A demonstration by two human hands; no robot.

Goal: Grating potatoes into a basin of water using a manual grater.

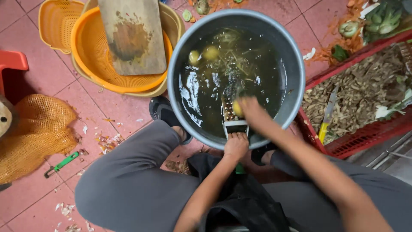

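Over the grey basin (292, 81), we note left hand (236, 146) gripping grater (231, 116) at 6 o'clock, right hand (253, 112) closed on yellow potato (237, 108)

kitchen floor – peelings (360, 90), basin (292, 60)

grey tub (296, 81), orange colander (88, 56), red crate (365, 141)

A basin (180, 51) of water stood on the floor (107, 107) before the person's knees. A colander (92, 51) holding a board (133, 34) sat left of it, a crate (365, 141) right, a knife (327, 114) inside the crate.
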